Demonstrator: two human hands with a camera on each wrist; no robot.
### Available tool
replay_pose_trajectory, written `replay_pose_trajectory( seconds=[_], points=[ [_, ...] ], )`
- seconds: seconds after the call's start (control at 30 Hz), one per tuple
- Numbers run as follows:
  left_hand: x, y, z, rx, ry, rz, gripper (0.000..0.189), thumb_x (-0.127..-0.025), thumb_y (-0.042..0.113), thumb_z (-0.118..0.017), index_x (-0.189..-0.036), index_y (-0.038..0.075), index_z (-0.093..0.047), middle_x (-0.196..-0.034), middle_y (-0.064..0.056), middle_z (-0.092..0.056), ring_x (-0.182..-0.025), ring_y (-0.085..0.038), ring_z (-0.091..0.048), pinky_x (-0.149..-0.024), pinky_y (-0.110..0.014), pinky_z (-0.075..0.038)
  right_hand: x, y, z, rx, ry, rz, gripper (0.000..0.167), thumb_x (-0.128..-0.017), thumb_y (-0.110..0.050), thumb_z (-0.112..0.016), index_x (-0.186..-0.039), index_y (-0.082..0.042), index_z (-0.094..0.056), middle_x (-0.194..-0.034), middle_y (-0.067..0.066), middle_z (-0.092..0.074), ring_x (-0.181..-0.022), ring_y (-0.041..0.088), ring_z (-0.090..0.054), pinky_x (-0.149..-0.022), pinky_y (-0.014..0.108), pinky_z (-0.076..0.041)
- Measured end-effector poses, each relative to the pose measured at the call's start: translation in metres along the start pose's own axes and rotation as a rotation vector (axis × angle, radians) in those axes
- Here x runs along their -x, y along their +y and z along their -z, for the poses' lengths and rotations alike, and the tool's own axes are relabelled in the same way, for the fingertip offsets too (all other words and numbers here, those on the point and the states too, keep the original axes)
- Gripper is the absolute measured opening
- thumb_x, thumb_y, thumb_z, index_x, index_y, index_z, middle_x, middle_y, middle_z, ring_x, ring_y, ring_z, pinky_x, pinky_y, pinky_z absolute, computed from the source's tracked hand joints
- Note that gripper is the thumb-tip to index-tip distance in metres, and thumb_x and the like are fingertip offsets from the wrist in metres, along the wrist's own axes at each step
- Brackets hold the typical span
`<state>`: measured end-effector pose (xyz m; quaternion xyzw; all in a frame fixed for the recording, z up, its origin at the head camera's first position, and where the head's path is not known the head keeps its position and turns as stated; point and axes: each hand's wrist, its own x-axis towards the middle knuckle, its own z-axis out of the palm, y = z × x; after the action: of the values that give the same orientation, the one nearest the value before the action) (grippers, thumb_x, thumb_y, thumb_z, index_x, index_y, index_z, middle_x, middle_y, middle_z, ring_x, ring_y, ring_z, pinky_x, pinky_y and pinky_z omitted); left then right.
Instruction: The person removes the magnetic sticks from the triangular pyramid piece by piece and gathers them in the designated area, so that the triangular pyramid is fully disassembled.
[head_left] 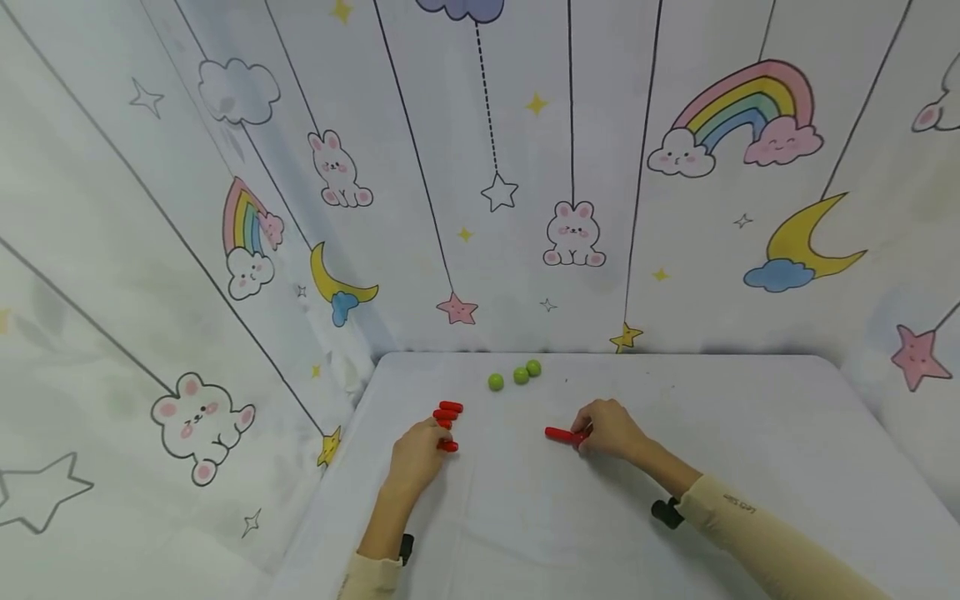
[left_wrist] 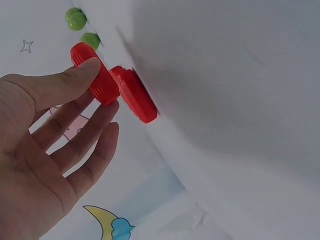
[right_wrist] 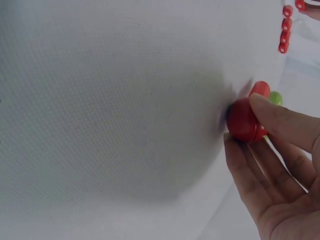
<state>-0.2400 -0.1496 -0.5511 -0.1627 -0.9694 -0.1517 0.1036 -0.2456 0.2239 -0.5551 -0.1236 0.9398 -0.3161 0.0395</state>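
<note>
My left hand [head_left: 416, 458] is at the left of the white table, pinching a short ridged red cylinder [left_wrist: 106, 82] between thumb and fingers. Just beyond it lie other red cylinders [head_left: 451, 406], side by side in a short row. In the right wrist view, my right hand [right_wrist: 285, 165] grips a glossy round red piece [right_wrist: 241, 120] with a seam, thumb on one side and fingers on the other. A red cylinder [head_left: 558, 434] lies directly to the left of those fingers, partly covered by the thumb in the right wrist view.
Three green balls [head_left: 496, 382] sit toward the far edge of the table [head_left: 720, 417], two of them close together. Behind stands a white cloth backdrop [head_left: 420, 100] printed with rabbits, stars and rainbows. A black wrist camera [head_left: 667, 513] is on the right forearm.
</note>
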Motion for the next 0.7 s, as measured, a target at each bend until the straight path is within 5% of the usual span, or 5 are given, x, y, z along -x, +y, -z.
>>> replay_pose_trajectory(
  seconds=[0.7],
  points=[
    [0.005, -0.034, -0.010, -0.004, -0.018, 0.049, 0.022, -0.077, -0.005, -0.085, -0.092, 0.011, -0.083, -0.088, -0.001, -0.070, -0.081, -0.021, -0.067, -0.068, -0.037, -0.058, 0.003, -0.006, -0.004, 0.014, 0.020, -0.016, 0.026, -0.071, -0.002, -0.093, -0.091, -0.013, -0.081, -0.087, -0.003, -0.073, -0.077, 0.012, -0.060, -0.073, 0.034, -0.054]
  ],
)
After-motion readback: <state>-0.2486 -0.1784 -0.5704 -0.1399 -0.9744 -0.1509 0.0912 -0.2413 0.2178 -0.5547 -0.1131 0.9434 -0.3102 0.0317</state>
